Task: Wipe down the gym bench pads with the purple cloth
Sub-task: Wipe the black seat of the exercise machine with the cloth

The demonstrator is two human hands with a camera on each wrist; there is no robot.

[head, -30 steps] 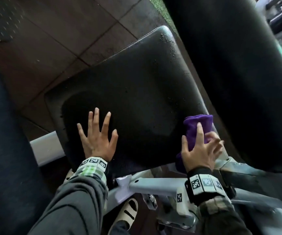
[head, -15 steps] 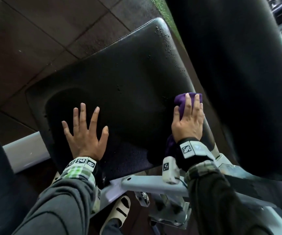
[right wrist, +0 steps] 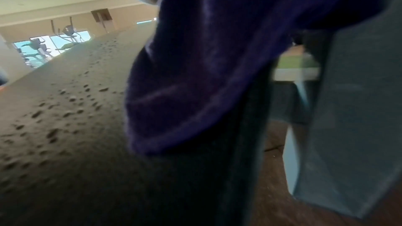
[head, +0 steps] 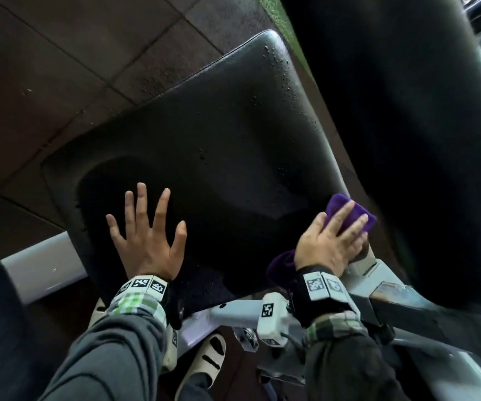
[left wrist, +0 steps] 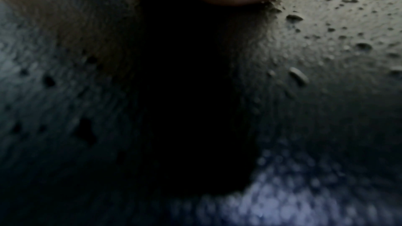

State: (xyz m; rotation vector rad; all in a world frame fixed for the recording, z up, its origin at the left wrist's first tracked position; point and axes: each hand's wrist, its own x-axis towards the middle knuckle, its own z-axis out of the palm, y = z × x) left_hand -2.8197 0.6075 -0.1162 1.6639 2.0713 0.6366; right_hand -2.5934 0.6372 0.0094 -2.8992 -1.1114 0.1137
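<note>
Purple cloth (head: 349,211) bunched at the right edge of the black seat pad (head: 219,146), near corner, pressed there under the right hand (head: 330,241); a fold hanging off the pad edge below the wrist, seen close in the right wrist view (right wrist: 206,78). No brand or readable writing anywhere; only black-and-white square marker tags on the wrist bands (head: 317,285) and on a small white box beside the right wrist.

Compared with half a second ago: cloth and right hand drawn back down the pad's right edge toward the near corner, hand turned to point up and to the right instead of straight ahead. Left hand (head: 149,235) unmoved on the pad's near left area.

Right fingers (head: 346,218) laid nearly straight over the cloth, pushing it flat against the pad edge, thumb out to the left. Left fingers (head: 142,204) spread wide and straight, palm flat on the pad, holding nothing.

Droplets (head: 282,73) beaded along the pad's far right edge, also in the left wrist view (left wrist: 293,18). Back pad (head: 407,125) looming to the right, grey metal frame (head: 233,314) beneath, dark tiled floor (head: 74,68) beyond.
</note>
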